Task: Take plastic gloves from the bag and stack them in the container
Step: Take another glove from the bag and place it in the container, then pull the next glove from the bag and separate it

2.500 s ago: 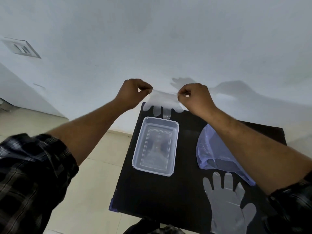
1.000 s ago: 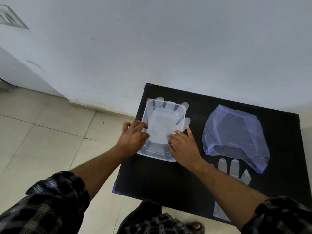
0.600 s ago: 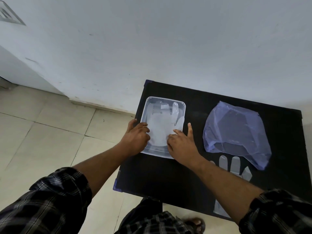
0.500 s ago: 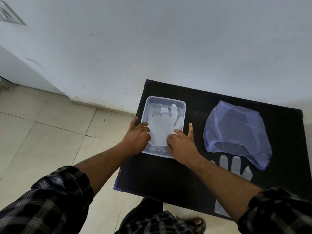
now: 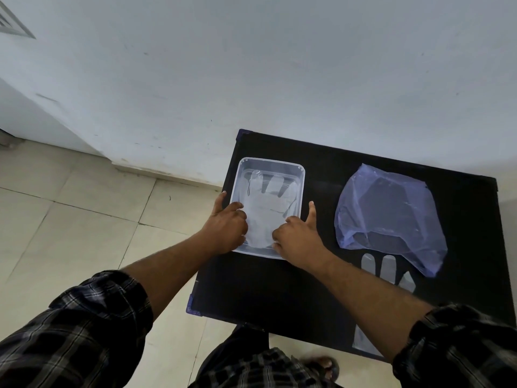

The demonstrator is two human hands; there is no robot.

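left hand [image 5: 227,230] fingers curled, right hand [image 5: 297,238] likewise

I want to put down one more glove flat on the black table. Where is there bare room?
Bare table lies near you, below the container and both forearms, and between container and bag. It is crowded under the bag, where a loose glove lies.

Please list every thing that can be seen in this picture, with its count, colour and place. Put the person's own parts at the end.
table: 1, black, against the wall
container: 1, clear, left part of table
glove in container: at least 1, translucent white, lying flat inside
bag: 1, pale purple, right part of table
glove on table: 1, translucent, near the bag's front edge, partly under the right arm
wall: white, behind table
floor: beige tiles, left
left hand: on container's near left edge
right hand: on container's near right corner
sleeves: 2, dark plaid
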